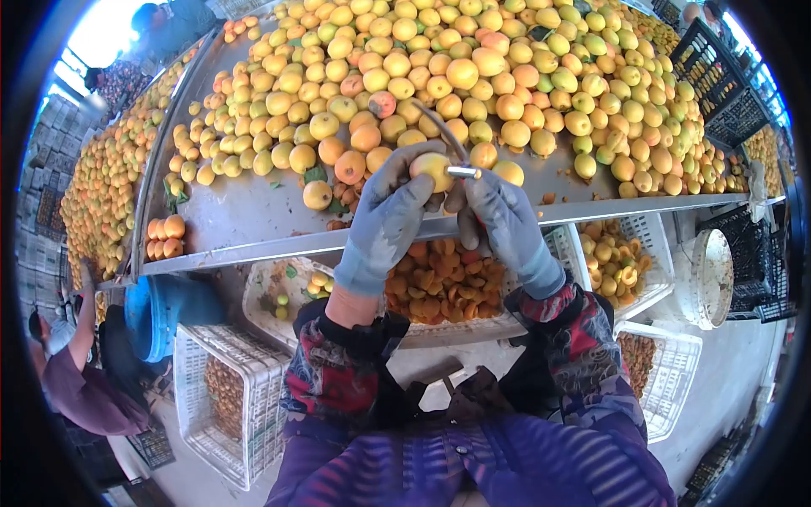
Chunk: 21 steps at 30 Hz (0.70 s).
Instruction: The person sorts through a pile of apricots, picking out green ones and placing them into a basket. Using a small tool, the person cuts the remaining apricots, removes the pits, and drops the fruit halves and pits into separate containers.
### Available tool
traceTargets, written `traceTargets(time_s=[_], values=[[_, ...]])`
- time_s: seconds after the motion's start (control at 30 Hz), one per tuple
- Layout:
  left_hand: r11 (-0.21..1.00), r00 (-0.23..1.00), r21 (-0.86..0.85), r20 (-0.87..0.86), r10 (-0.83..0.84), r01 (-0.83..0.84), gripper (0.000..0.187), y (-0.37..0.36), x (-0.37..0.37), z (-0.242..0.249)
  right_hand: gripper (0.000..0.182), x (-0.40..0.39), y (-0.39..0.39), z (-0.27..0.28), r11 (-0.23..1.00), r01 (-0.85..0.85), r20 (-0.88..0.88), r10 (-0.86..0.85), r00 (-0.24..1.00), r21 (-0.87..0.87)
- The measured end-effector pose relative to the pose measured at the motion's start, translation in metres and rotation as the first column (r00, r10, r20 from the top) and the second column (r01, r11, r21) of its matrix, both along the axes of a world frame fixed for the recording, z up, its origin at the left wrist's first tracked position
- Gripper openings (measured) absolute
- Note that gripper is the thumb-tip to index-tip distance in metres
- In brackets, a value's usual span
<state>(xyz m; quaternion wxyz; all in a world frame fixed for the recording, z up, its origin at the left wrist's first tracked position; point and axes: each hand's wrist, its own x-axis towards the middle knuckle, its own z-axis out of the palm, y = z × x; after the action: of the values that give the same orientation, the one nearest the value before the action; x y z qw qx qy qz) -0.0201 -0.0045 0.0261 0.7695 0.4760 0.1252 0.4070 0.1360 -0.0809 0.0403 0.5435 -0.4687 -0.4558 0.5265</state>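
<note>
Table: a metal sorting table (253, 211) heaped with apricots (473, 76).
Left hand (389, 215): I saw it clamped on one apricot (431, 167) above the table's near edge.
Right hand (503, 215): closed around a knife (456, 160), against that fruit.

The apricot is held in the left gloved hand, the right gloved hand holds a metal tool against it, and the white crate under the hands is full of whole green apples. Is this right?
One detail is wrong. The head view shows the white crate holding halved orange apricots, not whole green apples. The rest stands: the left hand holds the apricot, and the right hand holds a metal tool against it.
</note>
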Motion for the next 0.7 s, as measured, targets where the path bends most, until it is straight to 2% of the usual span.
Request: traceTargets(time_s=[0.07, 0.1, 0.13, 0.2, 0.23, 0.37, 0.47, 0.53, 0.63, 0.67, 0.7], values=[[1.0, 1.0, 0.0, 0.018, 0.015, -0.015, 0.04, 0.001, 0.004, 0.003, 0.036, -0.002, 0.003, -0.002, 0.996, 0.025, 0.019, -0.027, 0.999, 0.082], [0.999, 0.999, 0.019, 0.03, 0.043, -0.043, 0.037, 0.003, 0.006, 0.0, 0.045, -0.005, 0.004, 0.002, 0.995, 0.075, 0.079, -0.08, 0.994, 0.071], [0.998, 0.998, 0.005, 0.034, 0.054, -0.055, 0.037, 0.004, 0.005, 0.0, 0.045, -0.005, 0.005, 0.0, 0.996, 0.063, 0.085, -0.068, 0.994, 0.057], [0.991, 0.991, 0.109, -0.095, 0.092, -0.082, 0.039, 0.006, 0.003, 0.002, 0.046, -0.005, 0.011, -0.004, 0.99, 0.042, 0.07, -0.052, 0.996, 0.131], [0.994, 0.992, 0.037, -0.067, 0.104, -0.101, 0.039, 0.005, 0.006, 0.001, 0.047, -0.008, 0.015, -0.008, 0.989, 0.088, 0.049, -0.094, 0.994, 0.123], [0.998, 0.997, 0.004, -0.022, 0.07, -0.07, 0.04, 0.01, 0.005, -0.005, 0.047, -0.011, 0.02, -0.006, 0.994, 0.079, 0.044, -0.082, 0.996, 0.073], [0.994, 0.993, 0.014, -0.043, 0.113, -0.113, 0.03, 0.01, 0.007, -0.004, 0.04, -0.004, 0.023, -0.013, 0.998, 0.054, -0.07, -0.051, 0.996, 0.036], [0.991, 0.99, -0.016, -0.062, 0.129, -0.13, 0.029, 0.01, 0.01, -0.004, 0.038, 0.007, 0.025, -0.017, 0.994, -0.11, -0.104, 0.109, 0.989, -0.003], [0.989, 0.99, -0.051, 0.009, 0.141, -0.141, 0.028, 0.009, 0.019, -0.01, 0.036, 0.001, 0.027, -0.014, 1.0, -0.005, -0.093, 0.004, 0.996, -0.011], [0.99, 0.991, -0.045, 0.009, 0.135, -0.135, 0.028, 0.012, 0.019, -0.012, 0.036, -0.001, 0.03, -0.015, 1.0, 0.0, -0.093, -0.001, 0.996, -0.004], [0.99, 0.99, -0.032, -0.042, 0.134, -0.135, 0.03, 0.013, 0.016, -0.014, 0.036, -0.004, 0.032, -0.02, 0.997, 0.078, -0.058, -0.077, 0.995, 0.013]])
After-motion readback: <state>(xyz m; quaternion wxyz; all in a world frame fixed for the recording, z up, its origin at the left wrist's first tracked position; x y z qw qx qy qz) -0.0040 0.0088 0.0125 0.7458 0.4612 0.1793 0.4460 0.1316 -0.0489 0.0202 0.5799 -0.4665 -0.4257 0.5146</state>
